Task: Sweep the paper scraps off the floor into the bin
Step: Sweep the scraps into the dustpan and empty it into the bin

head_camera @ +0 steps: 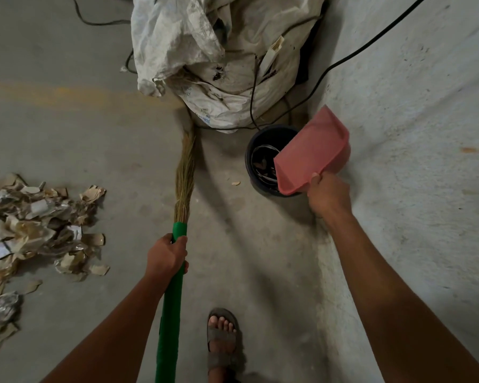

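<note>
My left hand [166,255] grips the green handle of a straw broom [185,172], whose bristles point away along the floor. My right hand [328,193] holds a pink dustpan [313,153], tipped over the dark round bin [260,145] by the wall. Dark scraps lie inside the bin. A heap of torn paper scraps [39,230] covers the floor at the left. One small scrap [235,183] lies just left of the bin.
A large white woven sack [216,56] stands behind the bin, with black cables [343,60] trailing over it and up the pale wall [412,106] on the right. My sandalled foot [223,338] is at the bottom centre on the grey concrete floor.
</note>
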Motion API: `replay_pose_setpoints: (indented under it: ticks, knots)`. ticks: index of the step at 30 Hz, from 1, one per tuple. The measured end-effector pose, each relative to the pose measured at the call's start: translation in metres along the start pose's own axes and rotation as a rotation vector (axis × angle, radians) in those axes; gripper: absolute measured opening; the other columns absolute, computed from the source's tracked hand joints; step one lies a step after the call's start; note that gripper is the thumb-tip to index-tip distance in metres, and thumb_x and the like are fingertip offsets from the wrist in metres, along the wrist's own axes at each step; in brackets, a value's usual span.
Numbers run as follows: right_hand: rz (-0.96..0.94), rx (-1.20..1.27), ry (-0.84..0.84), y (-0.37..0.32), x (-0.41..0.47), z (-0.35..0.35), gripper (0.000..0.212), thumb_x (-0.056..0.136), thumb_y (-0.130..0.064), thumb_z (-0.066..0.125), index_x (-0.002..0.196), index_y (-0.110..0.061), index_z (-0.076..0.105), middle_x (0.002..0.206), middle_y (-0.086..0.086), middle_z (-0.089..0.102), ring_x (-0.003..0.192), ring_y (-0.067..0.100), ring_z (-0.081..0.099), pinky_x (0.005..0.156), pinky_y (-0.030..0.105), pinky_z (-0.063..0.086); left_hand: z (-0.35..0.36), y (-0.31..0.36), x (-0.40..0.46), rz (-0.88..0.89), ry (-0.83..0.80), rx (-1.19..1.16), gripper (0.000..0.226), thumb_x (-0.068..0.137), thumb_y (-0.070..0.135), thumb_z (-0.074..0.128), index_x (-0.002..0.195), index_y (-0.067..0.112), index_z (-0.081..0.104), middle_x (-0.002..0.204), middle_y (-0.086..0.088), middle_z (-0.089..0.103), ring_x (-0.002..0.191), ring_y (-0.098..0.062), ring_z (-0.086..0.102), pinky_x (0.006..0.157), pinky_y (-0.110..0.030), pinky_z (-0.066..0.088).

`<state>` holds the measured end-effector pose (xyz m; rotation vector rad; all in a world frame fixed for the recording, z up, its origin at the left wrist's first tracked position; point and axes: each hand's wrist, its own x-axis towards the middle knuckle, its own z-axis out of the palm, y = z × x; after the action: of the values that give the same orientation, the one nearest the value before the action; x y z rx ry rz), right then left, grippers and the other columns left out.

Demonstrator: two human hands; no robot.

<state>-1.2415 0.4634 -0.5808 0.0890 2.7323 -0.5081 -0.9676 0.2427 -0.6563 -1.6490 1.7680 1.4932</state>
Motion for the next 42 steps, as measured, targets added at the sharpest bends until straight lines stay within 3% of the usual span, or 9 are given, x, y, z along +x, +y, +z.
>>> replay_pose_setpoints:
  ticks: [4,7,11,17,24,27,32,38,42]
  knots:
    - [0.012,-0.131,-0.080,-0.014,0.016,0.029,0.043,0.109,-0.034,0.039,0.124,-0.004,0.066,0.123,0.018,0.066,0.108,0.040,0.064,0.083,0.041,0.050,0.005,-0.005,0.004,0.006,-0.004,0.006,0.028,0.108,0.028,0.057,0.126,0.007,0.062,0.096,-0.018,0.071,0.064,-0.024,0.067,0.060,-0.038,0.062]
    - [0.037,-0.149,-0.118,-0.024,0.021,0.041,0.045,0.110,-0.033,0.038,0.135,-0.004,0.062,0.133,0.018,0.062,0.117,0.039,0.062,0.084,0.039,0.045,0.008,-0.010,0.005,0.024,0.006,0.038,0.028,0.108,0.029,0.057,0.126,0.008,0.062,0.095,-0.017,0.071,0.063,-0.024,0.068,0.056,-0.035,0.060]
    - [-0.007,-0.214,-0.117,-0.037,0.023,0.041,0.045,0.111,-0.032,0.038,0.134,-0.002,0.062,0.133,0.021,0.060,0.115,0.040,0.063,0.089,0.041,0.050,0.015,-0.016,-0.006,0.086,0.024,0.056,0.030,0.109,0.029,0.056,0.131,0.010,0.060,0.091,-0.015,0.071,0.060,-0.023,0.068,0.051,-0.030,0.058]
    - [0.059,-0.093,-0.022,-0.033,-0.003,0.021,0.041,0.111,-0.033,0.036,0.130,-0.004,0.059,0.125,0.019,0.062,0.106,0.038,0.064,0.078,0.041,0.048,0.041,-0.022,-0.051,0.191,-0.064,-0.005,0.034,0.110,0.028,0.056,0.140,0.013,0.057,0.087,-0.013,0.069,0.059,-0.022,0.066,0.052,-0.033,0.060]
    - [0.025,0.143,0.035,-0.020,-0.061,0.033,0.037,0.111,-0.032,0.039,0.118,-0.003,0.061,0.109,0.019,0.068,0.099,0.038,0.065,0.075,0.032,0.039,0.092,-0.018,-0.038,0.056,-0.198,0.232,0.032,0.110,0.034,0.053,0.128,0.009,0.060,0.093,-0.010,0.070,0.064,-0.020,0.073,0.051,-0.030,0.061]
    - [0.013,0.165,0.026,-0.013,-0.076,0.055,0.037,0.109,-0.039,0.039,0.114,-0.010,0.063,0.105,0.011,0.072,0.095,0.035,0.066,0.078,0.038,0.048,0.095,-0.019,-0.024,-0.018,-0.140,0.210,0.034,0.111,0.035,0.049,0.123,0.004,0.059,0.093,-0.011,0.070,0.063,-0.021,0.072,0.051,-0.030,0.059]
    - [-0.009,0.185,0.056,-0.012,-0.111,0.080,0.043,0.103,-0.045,0.034,0.112,-0.015,0.064,0.102,0.013,0.078,0.096,0.038,0.069,0.084,0.043,0.053,0.058,-0.053,-0.019,-0.167,-0.025,0.011,0.032,0.112,0.034,0.047,0.118,0.003,0.055,0.092,-0.012,0.066,0.067,-0.026,0.072,0.067,-0.041,0.066]
    - [-0.060,0.311,-0.081,-0.031,-0.160,0.097,0.028,0.110,-0.026,0.039,0.111,-0.009,0.062,0.087,0.006,0.071,0.068,0.017,0.063,0.060,0.030,0.045,-0.025,-0.123,-0.025,-0.236,0.178,0.047,0.036,0.112,0.040,0.042,0.118,0.006,0.053,0.098,-0.016,0.069,0.078,-0.030,0.075,0.074,-0.047,0.067]
    - [-0.105,0.322,-0.161,-0.051,-0.188,0.125,0.022,0.110,-0.026,0.038,0.108,-0.014,0.056,0.081,0.001,0.068,0.068,0.026,0.061,0.058,0.032,0.043,-0.063,-0.160,-0.038,-0.242,0.307,-0.014,0.036,0.112,0.042,0.040,0.110,0.007,0.051,0.099,-0.019,0.069,0.080,-0.036,0.073,0.077,-0.052,0.065]
